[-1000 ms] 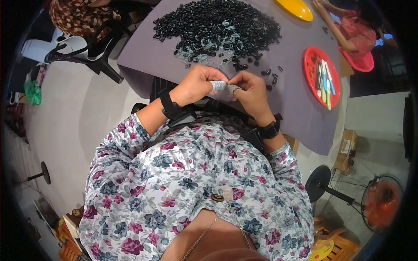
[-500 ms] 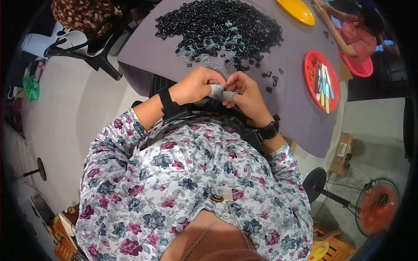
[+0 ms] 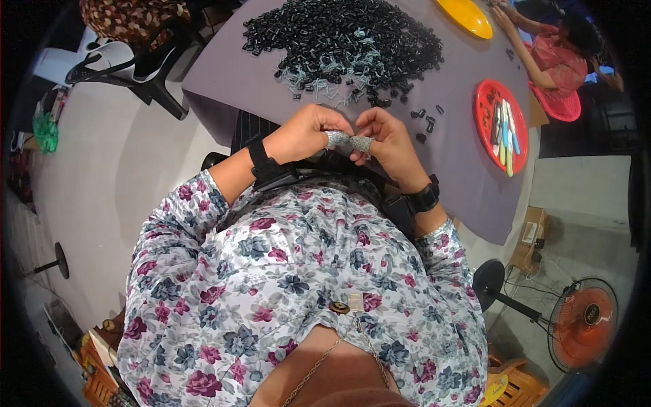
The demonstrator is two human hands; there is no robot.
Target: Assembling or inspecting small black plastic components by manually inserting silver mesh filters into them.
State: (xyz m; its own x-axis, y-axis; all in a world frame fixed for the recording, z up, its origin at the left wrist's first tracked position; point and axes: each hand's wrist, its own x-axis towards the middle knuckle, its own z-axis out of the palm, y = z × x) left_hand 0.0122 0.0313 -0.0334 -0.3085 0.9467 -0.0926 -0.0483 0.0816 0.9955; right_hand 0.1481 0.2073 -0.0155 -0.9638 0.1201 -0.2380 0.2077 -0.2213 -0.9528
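Observation:
My left hand [image 3: 303, 138] and my right hand [image 3: 390, 144] meet just off the near edge of the cloth-covered table. Each has its fingers bent in a pinch, and the two thumb tips nearly touch. Grey wrapping [image 3: 336, 140] covers the left thumb, and a similar wrap [image 3: 362, 143] is on the right one. Whatever lies between the fingertips is too small and hidden to make out. Beyond them spreads a heap of small black pieces [image 3: 352, 44], with thin pale blue-green pins [image 3: 319, 83] along its near side. Several loose black pieces [image 3: 430, 123] lie right of it.
On the right, a red plate [image 3: 483, 138] holds pens or slim tools and black bits. A yellow plate [image 3: 468, 17] sits at the far edge, near another person [image 3: 553, 61]. A dark chair [image 3: 152, 81] stands left; an orange fan [image 3: 584, 324] is at lower right.
My right thumb has swung up and toward the left thumb, so their tips now almost meet. The left hand has hardly moved. The view has shifted slightly.

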